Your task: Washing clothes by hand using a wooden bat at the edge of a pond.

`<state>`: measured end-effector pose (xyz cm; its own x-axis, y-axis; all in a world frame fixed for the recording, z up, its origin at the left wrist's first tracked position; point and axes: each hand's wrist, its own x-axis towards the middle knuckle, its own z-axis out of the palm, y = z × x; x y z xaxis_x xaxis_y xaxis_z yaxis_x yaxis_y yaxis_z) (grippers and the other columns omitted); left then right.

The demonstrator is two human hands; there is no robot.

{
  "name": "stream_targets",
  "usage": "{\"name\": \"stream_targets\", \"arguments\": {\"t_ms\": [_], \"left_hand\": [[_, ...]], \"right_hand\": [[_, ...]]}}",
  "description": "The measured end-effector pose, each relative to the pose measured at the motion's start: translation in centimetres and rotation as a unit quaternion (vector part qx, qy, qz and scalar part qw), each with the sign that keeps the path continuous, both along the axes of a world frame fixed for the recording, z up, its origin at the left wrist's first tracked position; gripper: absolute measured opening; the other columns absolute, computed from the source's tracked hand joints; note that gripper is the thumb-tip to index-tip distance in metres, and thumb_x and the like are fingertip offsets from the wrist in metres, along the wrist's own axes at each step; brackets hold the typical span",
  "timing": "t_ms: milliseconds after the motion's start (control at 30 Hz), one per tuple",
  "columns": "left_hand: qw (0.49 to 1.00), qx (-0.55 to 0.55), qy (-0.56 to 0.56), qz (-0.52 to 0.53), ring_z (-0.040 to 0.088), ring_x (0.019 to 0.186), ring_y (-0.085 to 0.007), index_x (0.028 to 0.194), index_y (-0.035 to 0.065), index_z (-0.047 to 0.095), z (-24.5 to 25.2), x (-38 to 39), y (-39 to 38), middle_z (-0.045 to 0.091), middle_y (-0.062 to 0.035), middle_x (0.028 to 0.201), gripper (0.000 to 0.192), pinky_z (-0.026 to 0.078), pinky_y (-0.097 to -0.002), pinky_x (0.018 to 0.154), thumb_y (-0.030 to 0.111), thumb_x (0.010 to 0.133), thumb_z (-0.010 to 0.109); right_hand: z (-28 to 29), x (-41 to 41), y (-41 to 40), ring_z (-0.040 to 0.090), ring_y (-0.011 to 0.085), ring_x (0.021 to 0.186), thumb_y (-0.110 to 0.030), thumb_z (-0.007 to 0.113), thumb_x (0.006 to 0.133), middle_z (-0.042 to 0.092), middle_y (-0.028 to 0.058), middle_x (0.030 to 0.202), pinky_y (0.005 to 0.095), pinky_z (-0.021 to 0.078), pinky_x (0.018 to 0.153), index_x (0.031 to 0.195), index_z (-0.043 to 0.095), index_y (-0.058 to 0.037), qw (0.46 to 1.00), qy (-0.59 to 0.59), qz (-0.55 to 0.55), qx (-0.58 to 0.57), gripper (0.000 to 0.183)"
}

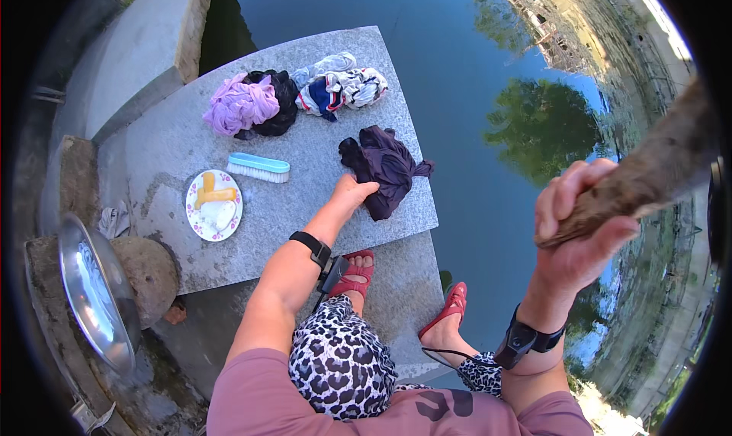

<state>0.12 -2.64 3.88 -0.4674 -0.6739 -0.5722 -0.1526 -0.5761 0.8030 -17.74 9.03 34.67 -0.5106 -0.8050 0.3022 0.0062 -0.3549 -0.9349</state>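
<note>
My left hand (353,192) grips the near left edge of a bunched dark purple garment (390,170), its thumb on top and its fingers mostly hidden. The garment lies on a grey stone slab (320,207), close to the slab's right edge. Raised at the right, my right hand (577,224) is closed around the end of a thick wooden stick (646,167), which slants up and out of view. A light-blue scrubbing brush (258,167) rests bristles down to the left of my left hand. Beside it is a flowered plate (215,230) holding yellow bars of soap (217,195) and white powder.
Farther back on the slab lie lilac cloth (243,104), black cloth (280,107) and white-and-navy cloth (343,90). Water (457,167) borders the slab's far and right sides. A metal basin (97,293) leans by a round stone (146,278) at left. My sandalled feet are on a lower slab (400,304).
</note>
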Motion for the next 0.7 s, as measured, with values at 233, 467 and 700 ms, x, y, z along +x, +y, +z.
{"name": "stream_targets", "arguments": {"t_ms": [233, 467, 700], "left_hand": [[0.983, -0.097, -0.14, -0.074, 0.06, 0.076, -0.0173, 0.095, -0.0051, 0.057, -1.2, 0.7, -1.0, 0.063, -0.0106, 0.086, 0.043, 0.049, -0.032, 0.065, 0.023, 0.069, 0.078], [0.966, -0.176, -0.188, -0.029, 0.061, 0.087, -0.022, 0.107, -0.0106, 0.05, -4.4, 2.5, -0.7, 0.062, -0.0155, 0.096, 0.057, 0.051, -0.0348, 0.078, 0.021, 0.069, 0.079], [0.988, -0.109, -0.105, 0.027, 0.06, 0.095, -0.0296, 0.112, -0.0137, 0.046, -1.0, 1.7, -0.5, 0.059, -0.0222, 0.106, 0.063, 0.048, -0.0364, 0.086, 0.02, 0.065, 0.072]], "right_hand": [[-24.6, 1.5, 9.6, 0.062, 0.0308, 0.066, -0.033, 0.063, 0.086, 0.059, 0.0184, 0.085, 0.041, 0.0507, 0.066, 0.099, 0.045, -0.0033, 0.918, 0.231, -0.064, 0.317, 0.037], [-24.2, 1.8, 11.3, 0.055, 0.0162, 0.051, -0.028, 0.057, 0.093, 0.057, 0.0067, 0.065, 0.0294, 0.0454, 0.048, 0.094, 0.053, -0.0035, 0.811, 0.153, 0.076, 0.559, 0.025], [-3.4, 1.0, 2.3, 0.045, 0.0104, 0.045, -0.071, 0.052, 0.081, 0.048, 0.0048, 0.065, 0.0204, 0.0344, 0.039, 0.102, 0.046, -0.0042, 0.995, -0.031, 0.0, 0.099, 0.07]]}}
